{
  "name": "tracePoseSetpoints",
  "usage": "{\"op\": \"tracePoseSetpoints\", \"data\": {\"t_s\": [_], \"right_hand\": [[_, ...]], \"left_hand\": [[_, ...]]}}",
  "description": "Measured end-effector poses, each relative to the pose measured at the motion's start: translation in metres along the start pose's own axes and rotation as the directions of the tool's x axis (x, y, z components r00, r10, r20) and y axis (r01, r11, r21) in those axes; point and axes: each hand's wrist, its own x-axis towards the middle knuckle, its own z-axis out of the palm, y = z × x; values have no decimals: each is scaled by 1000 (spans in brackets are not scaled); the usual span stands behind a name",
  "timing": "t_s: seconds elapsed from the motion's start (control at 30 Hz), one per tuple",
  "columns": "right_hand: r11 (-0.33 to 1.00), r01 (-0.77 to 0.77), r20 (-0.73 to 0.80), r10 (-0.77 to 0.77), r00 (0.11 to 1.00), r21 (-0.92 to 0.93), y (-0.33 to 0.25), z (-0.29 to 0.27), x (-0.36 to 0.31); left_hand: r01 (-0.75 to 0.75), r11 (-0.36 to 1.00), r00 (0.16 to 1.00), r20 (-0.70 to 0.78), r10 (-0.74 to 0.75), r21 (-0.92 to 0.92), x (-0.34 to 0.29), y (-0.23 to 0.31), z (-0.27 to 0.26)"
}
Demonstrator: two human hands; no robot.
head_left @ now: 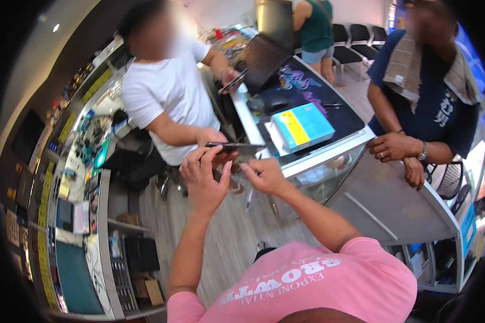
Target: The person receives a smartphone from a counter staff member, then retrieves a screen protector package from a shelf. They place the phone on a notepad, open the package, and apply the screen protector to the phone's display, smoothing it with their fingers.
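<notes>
Smartphone (240, 146), dark and seen almost edge-on, hangs in the air just off the left edge of the glass display counter (328, 155), its long axis running left to right above the gap between the two bare hands; the left hand (202, 175) is the nearer one, its fingertips up at the phone's left end, thumb standing apart from them, though I cannot tell whether they bear any weight; the right hand (268, 175) is just below the right end, fingers curled and thumb pointing leftward, and whether it pinches anything I cannot make out; a co-worker's hand (209, 137), from the white T-shirt (164, 94) opposite, meets the same left end, while that person's other hand (229, 74) grips a second phone (233, 82); on the counter a blue box with a yellow band (312, 125) lies by the near edge, an open laptop (264, 56) toward the far left corner
</notes>
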Motion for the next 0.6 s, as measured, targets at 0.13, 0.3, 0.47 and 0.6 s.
{"op": "tracePoseSetpoints", "data": {"t_s": [0.13,0.3,0.47,0.6], "right_hand": [[999,-19,-14,19,1000,28,8,-1,0],[997,22,-73,-17,997,70,-2,-6,1],[996,-2,-46,6,999,88,6,-8,2],[997,21,-52,-17,998,79,10,-5,2]], "left_hand": [[10,997,998,69,-4,-81,41,-6,6],[150,934,925,379,-17,-325,54,-34,-10],[168,879,951,308,-26,-447,67,-37,0],[185,820,964,262,-45,-541,94,-11,-19]]}}
